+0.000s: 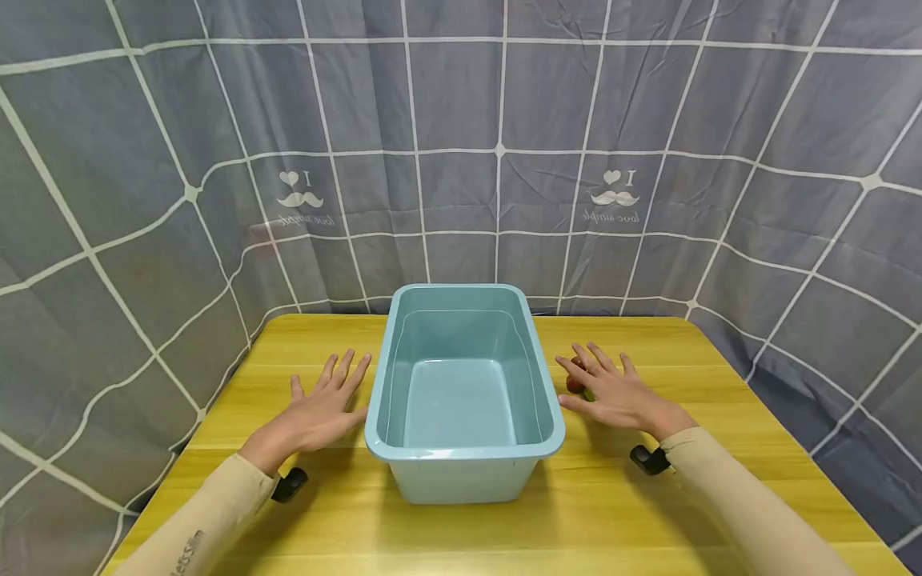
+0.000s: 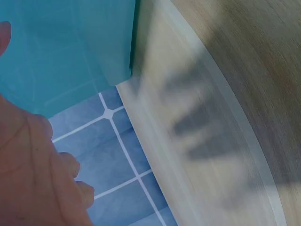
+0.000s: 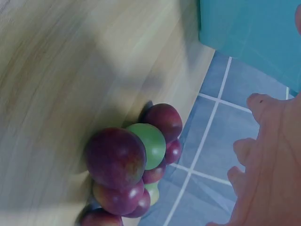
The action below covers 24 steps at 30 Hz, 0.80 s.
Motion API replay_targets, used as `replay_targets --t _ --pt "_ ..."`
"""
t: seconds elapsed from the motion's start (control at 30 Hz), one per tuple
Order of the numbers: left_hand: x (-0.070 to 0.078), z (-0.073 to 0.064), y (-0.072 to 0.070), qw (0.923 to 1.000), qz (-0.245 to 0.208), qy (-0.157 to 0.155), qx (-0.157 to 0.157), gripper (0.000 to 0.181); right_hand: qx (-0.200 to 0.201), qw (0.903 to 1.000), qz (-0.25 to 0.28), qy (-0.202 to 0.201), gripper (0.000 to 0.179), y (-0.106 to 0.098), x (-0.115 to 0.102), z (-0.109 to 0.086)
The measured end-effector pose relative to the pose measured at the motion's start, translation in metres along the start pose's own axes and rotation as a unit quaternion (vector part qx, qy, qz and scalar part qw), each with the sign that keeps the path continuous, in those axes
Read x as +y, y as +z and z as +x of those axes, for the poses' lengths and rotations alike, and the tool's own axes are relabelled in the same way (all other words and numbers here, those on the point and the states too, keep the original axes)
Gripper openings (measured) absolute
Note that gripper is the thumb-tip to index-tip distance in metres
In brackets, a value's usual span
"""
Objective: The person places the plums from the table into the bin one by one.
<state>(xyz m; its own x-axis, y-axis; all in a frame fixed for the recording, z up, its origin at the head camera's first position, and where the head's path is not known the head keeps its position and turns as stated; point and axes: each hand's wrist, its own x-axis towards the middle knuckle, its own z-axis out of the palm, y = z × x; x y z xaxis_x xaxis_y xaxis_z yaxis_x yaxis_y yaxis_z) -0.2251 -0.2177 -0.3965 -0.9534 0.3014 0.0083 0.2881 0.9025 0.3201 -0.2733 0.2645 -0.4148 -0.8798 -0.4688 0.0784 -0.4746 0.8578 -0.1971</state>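
Observation:
A light blue rectangular plastic tub [image 1: 464,480] stands upright on the table, with nothing inside it. My left hand [image 1: 320,412] is held palm down to its left, fingers spread and holding nothing. On the other side, my right hand [image 1: 612,392] is spread out too, its thumb close to the tub's rim. Beneath and beyond that hand lie several round fruits that look like plums, mostly hidden in the head view. The right wrist view shows them clustered on the table: dark red-purple fruits [image 3: 116,157] with green ones [image 3: 151,143] among them.
The yellow wood-grain table [image 1: 302,528] has rounded far corners. A grey curtain with a white grid [image 1: 461,104] hangs behind it and along both sides. A small black device [image 1: 290,485] is worn at the left wrist, another [image 1: 650,460] at the right.

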Motion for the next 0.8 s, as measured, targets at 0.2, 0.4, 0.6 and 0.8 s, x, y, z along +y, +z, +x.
replay_targets --t 0.2,0.4,0.6,0.8 --pt "0.001 0.004 -0.003 0.9993 -0.022 0.0 0.031 0.088 0.048 0.9988 -0.005 -0.005 0.072 -0.002 -0.002 0.005" --pt "0.009 0.014 -0.016 0.9852 -0.119 0.003 0.124 0.069 0.114 0.9902 0.081 0.003 0.048 -0.002 -0.001 0.014" --pt "0.031 0.023 -0.033 0.9601 -0.234 -0.028 0.151 0.071 0.131 0.9759 0.173 0.029 0.04 -0.003 -0.003 0.016" --pt "0.048 0.035 -0.037 0.9614 -0.24 -0.032 0.13 0.075 0.139 0.971 0.193 0.025 0.033 0.003 -0.003 0.02"
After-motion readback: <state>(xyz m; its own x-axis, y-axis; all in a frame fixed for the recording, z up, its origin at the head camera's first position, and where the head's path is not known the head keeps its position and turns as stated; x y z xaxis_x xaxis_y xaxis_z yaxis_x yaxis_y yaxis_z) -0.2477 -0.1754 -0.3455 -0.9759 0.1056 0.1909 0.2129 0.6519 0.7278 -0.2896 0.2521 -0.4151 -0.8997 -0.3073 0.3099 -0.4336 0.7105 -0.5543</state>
